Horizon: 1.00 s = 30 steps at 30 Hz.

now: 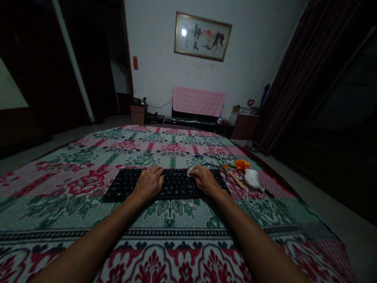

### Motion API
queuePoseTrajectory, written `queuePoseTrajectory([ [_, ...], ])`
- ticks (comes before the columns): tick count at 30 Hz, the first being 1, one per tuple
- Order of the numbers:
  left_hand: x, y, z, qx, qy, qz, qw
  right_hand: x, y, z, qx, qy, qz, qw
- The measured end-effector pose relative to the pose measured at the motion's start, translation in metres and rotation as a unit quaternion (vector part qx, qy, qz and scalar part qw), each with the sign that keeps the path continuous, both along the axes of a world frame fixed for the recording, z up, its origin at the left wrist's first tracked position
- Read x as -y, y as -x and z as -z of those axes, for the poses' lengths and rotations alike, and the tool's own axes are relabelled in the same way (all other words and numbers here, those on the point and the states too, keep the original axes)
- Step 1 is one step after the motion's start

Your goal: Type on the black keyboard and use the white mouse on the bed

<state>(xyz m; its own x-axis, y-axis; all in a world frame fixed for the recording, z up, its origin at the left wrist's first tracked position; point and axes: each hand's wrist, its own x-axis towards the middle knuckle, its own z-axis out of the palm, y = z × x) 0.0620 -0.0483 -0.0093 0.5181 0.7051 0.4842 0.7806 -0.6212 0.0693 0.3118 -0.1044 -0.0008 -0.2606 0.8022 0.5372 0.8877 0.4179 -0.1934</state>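
A black keyboard (176, 185) lies lengthwise across the near part of a flower-patterned cloth (167, 214), in front of the person; the left hand (149, 181) lies palm down over its left part, fingers close together and reaching toward the far edge, thumb on the keys; I cannot tell whether they grip the keyboard or merely rest on it; the right hand (205, 181) is over the right part, its fingers bent and closed on a small white wad (191, 172) at the far rows of keys.

Just right of the keyboard lie a flat, light brown stick (237, 180), a crumpled orange cloth (242, 164) and a rounded white object (251, 178) with a dark end; a thin dark cable loops around there, its small plug (196, 155) lying beyond the keyboard.

As for containers, a small open-looking box (236, 109) stands on the cabinet (245, 126) at the back right; its contents are too dark and small to make out; a pink towel (198, 100) drapes a wide dark screen by the back wall.
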Motion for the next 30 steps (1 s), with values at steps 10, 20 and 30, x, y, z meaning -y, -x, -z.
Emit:
queuePoseTrajectory([
  [10, 0.002, 0.002, -0.003, -0.009, 0.003, 0.011, 1.0, -0.001, 0.002, 0.002, -0.014, 0.01, 0.011, 1.0],
  [20, 0.008, 0.004, -0.006, -0.029, -0.034, -0.005, 0.999, 0.007, 0.008, -0.005, -0.011, 0.046, 0.039, 0.998],
  [30, 0.009, -0.008, -0.019, -0.047, 0.008, -0.025, 0.999, 0.008, 0.007, -0.002, -0.021, 0.026, 0.035, 0.999],
])
